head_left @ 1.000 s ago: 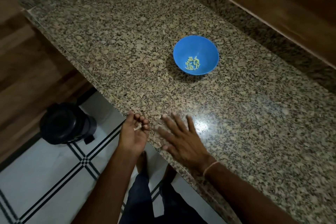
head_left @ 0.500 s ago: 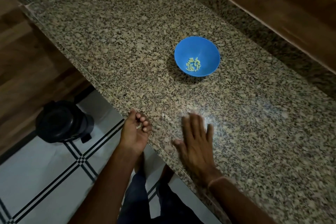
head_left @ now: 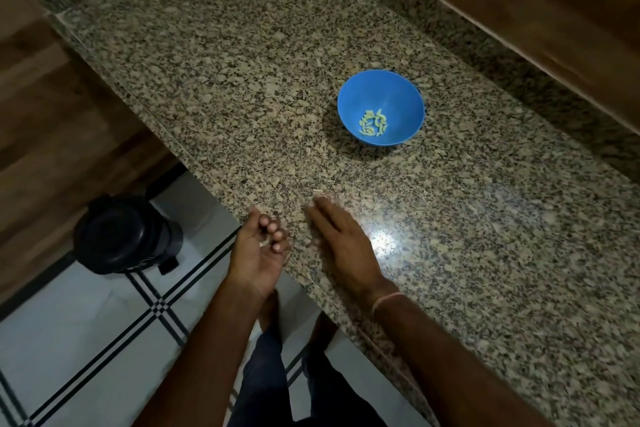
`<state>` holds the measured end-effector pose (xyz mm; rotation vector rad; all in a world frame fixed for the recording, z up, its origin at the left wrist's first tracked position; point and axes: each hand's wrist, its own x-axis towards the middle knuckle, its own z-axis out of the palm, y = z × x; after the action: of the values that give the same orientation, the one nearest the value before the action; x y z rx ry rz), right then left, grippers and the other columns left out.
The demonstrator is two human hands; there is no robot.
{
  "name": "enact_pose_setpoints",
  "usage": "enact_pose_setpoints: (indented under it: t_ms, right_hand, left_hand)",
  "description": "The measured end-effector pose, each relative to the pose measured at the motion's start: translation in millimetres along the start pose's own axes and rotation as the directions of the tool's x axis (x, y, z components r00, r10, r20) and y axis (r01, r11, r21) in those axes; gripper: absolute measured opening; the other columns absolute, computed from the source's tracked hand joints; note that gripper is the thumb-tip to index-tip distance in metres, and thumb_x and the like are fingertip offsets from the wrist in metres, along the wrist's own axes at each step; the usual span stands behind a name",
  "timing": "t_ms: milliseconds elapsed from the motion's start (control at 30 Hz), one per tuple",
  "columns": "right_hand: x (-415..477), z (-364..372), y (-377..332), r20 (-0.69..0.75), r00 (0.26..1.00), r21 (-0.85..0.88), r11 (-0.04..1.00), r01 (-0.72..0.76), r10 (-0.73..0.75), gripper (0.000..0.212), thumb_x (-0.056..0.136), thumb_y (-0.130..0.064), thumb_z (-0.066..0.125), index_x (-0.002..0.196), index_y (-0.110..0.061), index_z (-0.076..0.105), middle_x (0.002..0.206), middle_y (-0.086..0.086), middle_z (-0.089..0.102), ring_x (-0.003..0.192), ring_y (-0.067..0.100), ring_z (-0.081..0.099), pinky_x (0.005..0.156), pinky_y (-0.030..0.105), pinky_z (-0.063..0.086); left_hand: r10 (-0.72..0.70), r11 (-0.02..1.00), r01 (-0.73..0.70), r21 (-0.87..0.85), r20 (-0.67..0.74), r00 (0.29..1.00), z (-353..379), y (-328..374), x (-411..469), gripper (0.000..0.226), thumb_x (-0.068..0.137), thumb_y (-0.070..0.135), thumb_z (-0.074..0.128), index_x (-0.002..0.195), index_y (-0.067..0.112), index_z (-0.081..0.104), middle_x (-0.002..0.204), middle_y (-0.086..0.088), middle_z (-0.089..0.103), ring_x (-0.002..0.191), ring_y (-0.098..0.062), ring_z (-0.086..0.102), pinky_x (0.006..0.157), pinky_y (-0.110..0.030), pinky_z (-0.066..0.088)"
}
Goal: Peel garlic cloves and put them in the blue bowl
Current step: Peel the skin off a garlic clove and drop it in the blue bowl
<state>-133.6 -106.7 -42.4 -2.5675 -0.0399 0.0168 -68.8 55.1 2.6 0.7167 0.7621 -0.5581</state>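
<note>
The right hand (head_left: 341,239) lies flat on the bench (head_left: 242,62), palm down, its fingers straight and pressed close together, pointing away and a little to the left, the fingertips (head_left: 317,205) touching the speckled stone just inside the near edge; a thin pale band (head_left: 384,300) circles its wrist. Just beside it, the left hand (head_left: 259,250) is turned palm up at the very edge of the bench, cupped, with the fingers curled in over the palm around a small pale scrap (head_left: 265,243); whether that is peel or a clove is too small to tell. A tiny pale sliver (head_left: 318,191) lies on the stone just beyond the right fingertips. Farther back, well apart from both hands, the blue bowl (head_left: 363,90) stands upright on the bench with a small heap of peeled garlic cloves (head_left: 373,122) at its bottom. A bright glare sits on the stone to the right of the right hand. Below the bench edge, a black round container (head_left: 128,234) stands on the tiled floor (head_left: 69,322) to the left, and the person's dark trousers and bare feet show between the forearms
</note>
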Motion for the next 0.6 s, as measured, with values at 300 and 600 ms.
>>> enact_pose_setpoints:
  t_ms: [300, 600]
  right_hand:
    - [26, -2, 9, -0.146, 0.983, -0.025, 0.994, 0.106, -0.108, 0.006, 0.095, -0.019, 0.059, 0.094, -0.015, 0.064, 0.098, -0.002, 0.057, 0.09, 0.019, 0.051, 0.06, 0.031, 0.039]
    - [22, -5, -1, -0.093, 0.994, -0.225, 0.974, 0.03, -0.052, 0.013, 0.084, -0.007, 0.065, 0.092, -0.014, 0.057, 0.086, 0.005, 0.057, 0.077, 0.019, 0.045, 0.066, 0.028, 0.028]
  left_hand:
    - [-0.003, 0.999, 0.003, -0.033, -0.002, 1.0, -2, -1, 3, 0.044, 0.107, 0.043, 0.045, 0.071, 0.018, 0.047, 0.061, 0.003, 0.047, 0.049, -0.008, 0.046, 0.041, -0.017, 0.034]
    - [-0.044, 0.998, 0.045, -0.035, 0.011, 0.999, 2, 2, 2, 0.045, 0.108, 0.043, 0.044, 0.072, 0.018, 0.048, 0.059, 0.003, 0.048, 0.049, -0.008, 0.044, 0.04, -0.018, 0.033]
